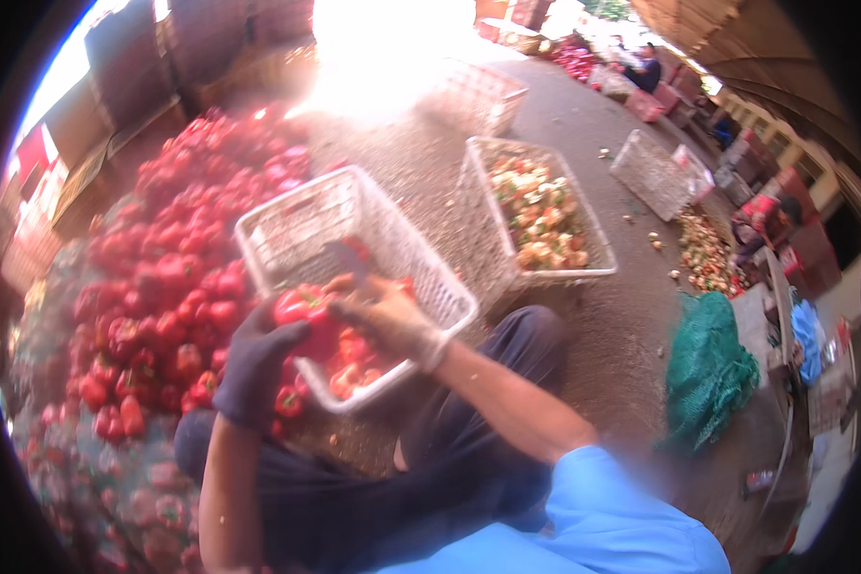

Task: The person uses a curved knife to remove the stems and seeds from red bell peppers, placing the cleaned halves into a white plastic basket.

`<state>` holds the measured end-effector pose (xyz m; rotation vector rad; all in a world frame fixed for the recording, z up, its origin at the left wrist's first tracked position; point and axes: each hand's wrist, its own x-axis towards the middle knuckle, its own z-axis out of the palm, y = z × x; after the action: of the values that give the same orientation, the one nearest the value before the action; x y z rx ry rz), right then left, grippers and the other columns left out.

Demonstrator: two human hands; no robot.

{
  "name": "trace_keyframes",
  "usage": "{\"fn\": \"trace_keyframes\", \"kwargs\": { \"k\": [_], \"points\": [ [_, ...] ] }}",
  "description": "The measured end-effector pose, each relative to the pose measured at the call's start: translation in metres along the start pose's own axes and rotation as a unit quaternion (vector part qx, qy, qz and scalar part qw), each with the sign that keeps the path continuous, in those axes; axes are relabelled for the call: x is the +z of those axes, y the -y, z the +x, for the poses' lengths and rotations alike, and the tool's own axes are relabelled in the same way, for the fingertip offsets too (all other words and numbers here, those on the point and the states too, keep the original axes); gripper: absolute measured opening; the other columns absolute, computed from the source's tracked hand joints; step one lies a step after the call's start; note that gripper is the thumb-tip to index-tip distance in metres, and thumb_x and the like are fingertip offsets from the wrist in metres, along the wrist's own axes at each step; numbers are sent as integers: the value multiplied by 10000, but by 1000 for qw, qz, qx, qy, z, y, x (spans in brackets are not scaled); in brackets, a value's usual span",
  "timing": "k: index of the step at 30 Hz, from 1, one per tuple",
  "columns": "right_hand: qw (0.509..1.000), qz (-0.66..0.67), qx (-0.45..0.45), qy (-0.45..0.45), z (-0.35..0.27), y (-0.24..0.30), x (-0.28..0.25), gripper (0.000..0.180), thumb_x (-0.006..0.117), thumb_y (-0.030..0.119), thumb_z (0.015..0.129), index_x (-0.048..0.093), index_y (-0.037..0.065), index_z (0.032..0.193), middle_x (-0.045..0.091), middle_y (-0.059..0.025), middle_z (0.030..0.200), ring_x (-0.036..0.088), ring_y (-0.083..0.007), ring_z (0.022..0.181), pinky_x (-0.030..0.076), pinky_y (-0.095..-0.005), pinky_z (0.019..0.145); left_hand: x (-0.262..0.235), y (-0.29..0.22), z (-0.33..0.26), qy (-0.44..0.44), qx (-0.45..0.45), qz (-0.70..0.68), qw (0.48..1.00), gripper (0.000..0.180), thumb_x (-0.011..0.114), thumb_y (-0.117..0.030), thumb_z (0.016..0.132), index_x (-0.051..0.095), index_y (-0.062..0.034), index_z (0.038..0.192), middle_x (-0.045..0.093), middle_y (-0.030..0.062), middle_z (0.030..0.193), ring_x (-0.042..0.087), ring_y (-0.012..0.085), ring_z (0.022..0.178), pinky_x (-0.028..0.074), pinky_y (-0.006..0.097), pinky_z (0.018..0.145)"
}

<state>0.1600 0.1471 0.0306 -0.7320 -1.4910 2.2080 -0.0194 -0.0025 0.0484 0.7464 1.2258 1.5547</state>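
In my left hand (258, 359), gloved in dark fabric, is a red bell pepper (306, 308), held over the near left side of a white plastic crate (416, 277). My right hand (387, 316), in a pale, stained glove, is close against the pepper's right side. Its fingers are curled around what looks like a small knife, with a grey blade (346, 256) sticking up; motion blur hides the handle. Red pepper pieces (354, 368) lie in the near end of the crate, partly covered by my hands.
A big heap of red bell peppers (182, 287) spreads along my left. Right of my crate stands another crate (598, 271) filled with pale pepper cores (540, 210). Farther right are a green mesh sack (708, 368), a tipped crate (651, 172) and people seated at work (761, 225).
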Motion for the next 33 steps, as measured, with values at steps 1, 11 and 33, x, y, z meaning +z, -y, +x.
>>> {"fn": "trace_keyframes", "kwargs": {
  "k": [1, 11, 33],
  "points": [
    [999, -43, 0, -3, -8, 8, -6, 412, 869, 374, 947, 728, 112, 1232, 648, 62, 813, 518, -20, 554, 394, -218, 451, 5, 8, -1, 0, -5, -3, 1000, 740, 834, -127, 894, 514, 69, 1532, 694, 127, 1373, 696, 196, 1194, 551, 348, 1067],
    [998, 20, 45, 31, -1, 4, -31, 401, 787, 302, 1027, 678, 92, 1351, 580, 64, 748, 508, -16, 590, 410, -192, 509, 43, 8, -17, -28, 25, 29, 999, 697, 862, -199, 861, 565, 25, 1450, 683, 118, 1315, 673, 189, 1184, 555, 349, 1051],
    [839, -459, -243, -166, -11, -68, 17, 698, 703, 55, 924, 436, 11, 1567, 741, -293, 991, 738, -480, 939, 563, -559, 783, 62, 36, -7, -336, 186, 346, 856, 646, 864, -334, 808, 610, 11, 1292, 737, 192, 1093, 764, 268, 960, 613, 411, 872]
  ]
}}
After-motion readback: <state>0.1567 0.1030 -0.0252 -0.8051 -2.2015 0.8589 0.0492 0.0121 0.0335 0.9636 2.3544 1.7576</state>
